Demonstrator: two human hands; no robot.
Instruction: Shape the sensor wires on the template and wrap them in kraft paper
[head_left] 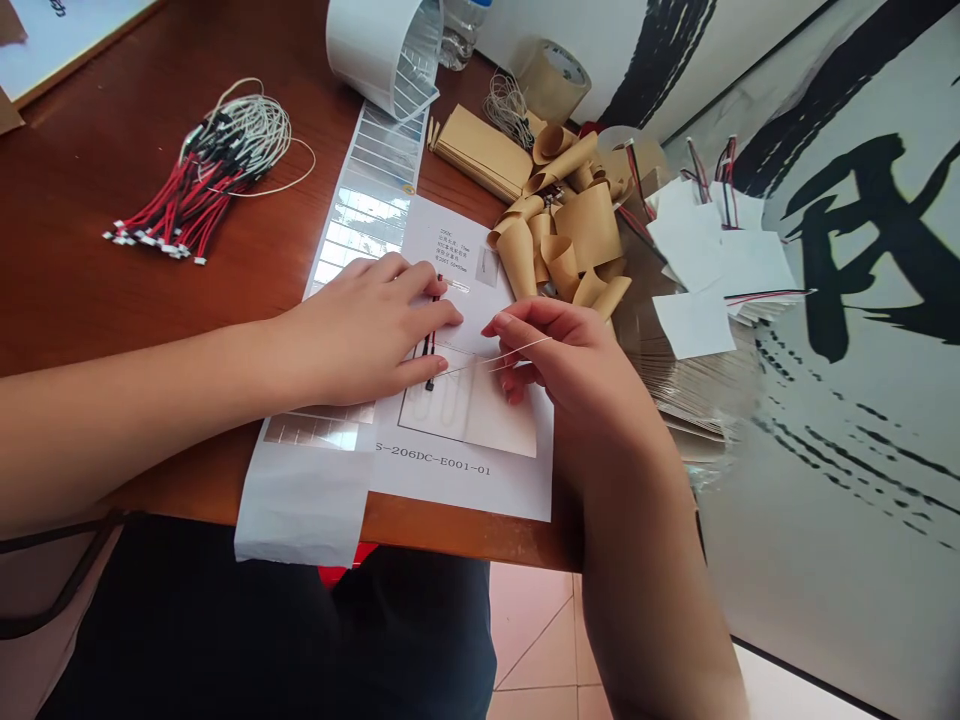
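Observation:
My left hand [382, 330] lies flat with fingers spread on a printed white sheet [517, 490], over a short red and black cable [429, 345]. A small black tip [430, 384] of this cable shows just below my fingers. From there a thin white wire [487, 360] runs to the right. My right hand [566, 345] is closed in a pinch on that wire and draws it out in a nearly straight line above the sheet. A pale square piece [502, 405] lies on the drawing beneath the wire. Part of the cable is hidden under my left fingers.
A strip of clear labels [367, 190] runs under my left hand from its roll [382, 50]. Bundled red and black cables [217, 170] lie far left. Brown paper pieces [570, 230], packing tape [555, 80] and stacked white cards [697, 270] with wires stand at right.

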